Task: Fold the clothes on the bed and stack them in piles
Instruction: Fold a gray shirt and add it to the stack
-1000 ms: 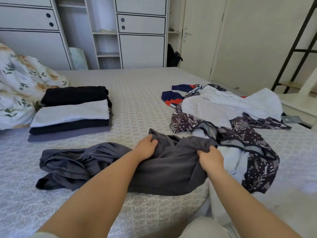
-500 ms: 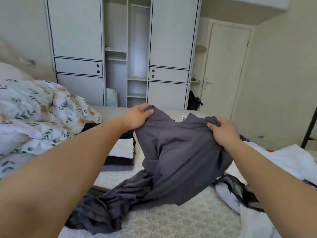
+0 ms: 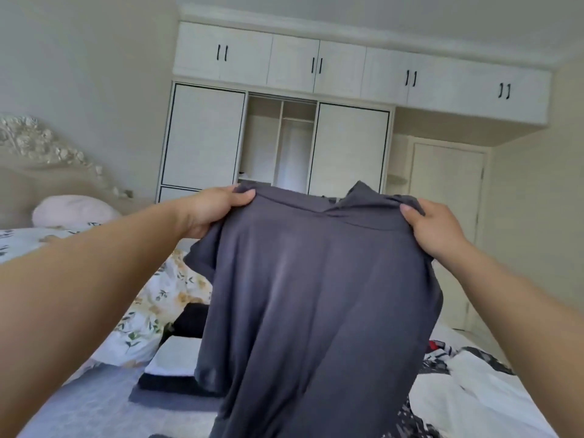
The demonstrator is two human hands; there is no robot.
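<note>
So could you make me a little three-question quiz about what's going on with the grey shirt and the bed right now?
1. True or false: both hands grip the grey shirt at its top corners, the left hand and the right hand.
2. Multiple choice: where is the folded pile? A) on the bed, left of the hanging shirt B) inside the wardrobe C) on the floor by the door
3. Fill in: the shirt hangs in front of the open middle section of the white ____.

Key: 1 true; 2 A; 3 wardrobe.
</note>
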